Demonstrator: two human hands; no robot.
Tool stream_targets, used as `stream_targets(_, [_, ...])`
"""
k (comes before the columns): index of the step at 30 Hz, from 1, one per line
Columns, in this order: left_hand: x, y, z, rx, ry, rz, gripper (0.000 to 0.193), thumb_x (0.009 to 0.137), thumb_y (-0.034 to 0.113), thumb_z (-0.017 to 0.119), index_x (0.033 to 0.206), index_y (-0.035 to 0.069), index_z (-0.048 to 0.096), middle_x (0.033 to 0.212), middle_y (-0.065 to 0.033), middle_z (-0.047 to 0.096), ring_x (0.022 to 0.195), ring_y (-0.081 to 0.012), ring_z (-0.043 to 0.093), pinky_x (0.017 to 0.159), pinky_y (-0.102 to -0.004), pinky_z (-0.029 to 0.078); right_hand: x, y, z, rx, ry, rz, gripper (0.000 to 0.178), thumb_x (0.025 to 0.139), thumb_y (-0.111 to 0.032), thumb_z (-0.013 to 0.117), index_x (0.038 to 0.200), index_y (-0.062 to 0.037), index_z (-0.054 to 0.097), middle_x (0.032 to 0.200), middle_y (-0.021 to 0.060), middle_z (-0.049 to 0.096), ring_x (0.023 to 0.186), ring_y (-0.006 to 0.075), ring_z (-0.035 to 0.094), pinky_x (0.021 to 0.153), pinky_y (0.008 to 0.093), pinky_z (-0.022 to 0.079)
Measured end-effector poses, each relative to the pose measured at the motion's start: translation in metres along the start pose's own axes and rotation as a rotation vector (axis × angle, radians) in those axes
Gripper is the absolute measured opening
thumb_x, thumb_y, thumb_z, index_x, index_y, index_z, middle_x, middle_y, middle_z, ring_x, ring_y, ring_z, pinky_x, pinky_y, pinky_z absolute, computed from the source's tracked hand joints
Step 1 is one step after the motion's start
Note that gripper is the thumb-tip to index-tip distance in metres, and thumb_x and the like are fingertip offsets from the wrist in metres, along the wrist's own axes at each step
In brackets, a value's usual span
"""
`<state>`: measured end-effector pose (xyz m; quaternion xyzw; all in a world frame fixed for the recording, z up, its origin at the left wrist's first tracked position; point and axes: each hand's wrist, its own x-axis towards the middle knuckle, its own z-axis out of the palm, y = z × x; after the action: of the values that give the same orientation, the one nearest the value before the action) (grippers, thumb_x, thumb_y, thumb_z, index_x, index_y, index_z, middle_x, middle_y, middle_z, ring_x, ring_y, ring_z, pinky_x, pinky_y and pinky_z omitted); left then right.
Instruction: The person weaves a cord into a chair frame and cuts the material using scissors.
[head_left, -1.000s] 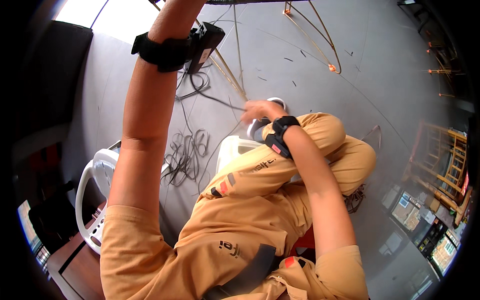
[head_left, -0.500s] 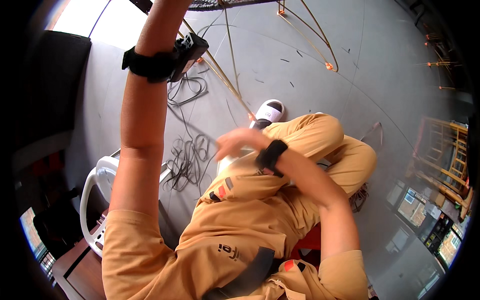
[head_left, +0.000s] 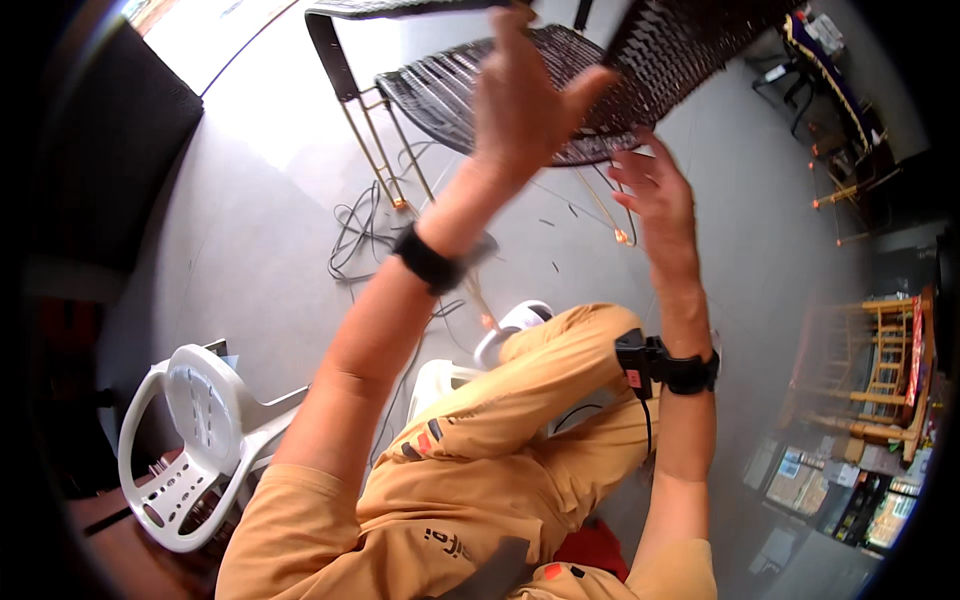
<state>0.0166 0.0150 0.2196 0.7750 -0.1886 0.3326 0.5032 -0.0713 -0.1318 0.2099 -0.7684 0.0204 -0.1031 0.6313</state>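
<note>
A woven dark chair stands directly beyond both hands, overlapped by the left hand in this view. That hand is blurred and spread, fingers pointing away from the body, thumb stuck out toward the right hand; whether the palm touches the weave cannot be told. The right hand, just beside the chair's near rim, has its fingers apart and slightly bent, gripping nothing visible; contact at the fingertips is unclear.

The chair's denser panel slants, its long axis running from near the right fingertips to beyond them on the right. The more open striped part lies behind the left hand, with an armrest farther left. Thin gold legs point down to the floor left of the left hand.

Nearer the body than both hands, the tan shirt bears a short line of dark lettering, and the trousers carry red and dark patches. A black box strapped below the right hand shows a small reddish label, too small to read.
</note>
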Motion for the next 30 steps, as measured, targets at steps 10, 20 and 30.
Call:
stream_targets(10, [-0.032,0.044,0.073,-0.099,0.047,-0.015,0.059,0.066,0.021,0.074,0.107,-0.002,0.039,0.075,-0.0146,0.05,0.059,-0.0306,0.057,0.05,-0.0368,0.046,0.008,-0.053,-0.002,-0.013,0.103,-0.209,0.086,0.079,-0.053,0.06,0.132,0.0027,0.021,0.109,0.0085,0.044,0.103,0.0161,0.046,0.094,0.0344,0.034])
stream_targets(20, [-0.039,0.044,0.118,-0.111,-0.05,-0.071,0.059,0.065,0.007,0.071,0.11,-0.003,0.034,0.088,-0.0184,0.047,0.075,-0.0333,0.054,0.062,-0.0414,0.043,0.046,-0.034,-0.04,-0.351,0.261,-0.028,0.081,0.075,-0.057,0.062,0.111,0.0095,0.032,0.088,0.0153,0.053,0.079,0.02,0.054,0.075,0.0303,0.044])
stream_targets(30, [-0.02,0.041,0.05,-0.031,-0.865,0.023,0.067,0.077,0.034,0.065,0.123,-0.005,0.035,0.112,-0.0286,0.047,0.106,-0.0421,0.048,0.088,-0.0425,0.044,0.068,-0.018,-0.05,-0.418,0.516,-0.043,0.091,0.064,-0.061,0.061,0.104,0.0168,0.033,0.097,0.0289,0.048,0.095,0.0362,0.051,0.083,0.0342,0.042])
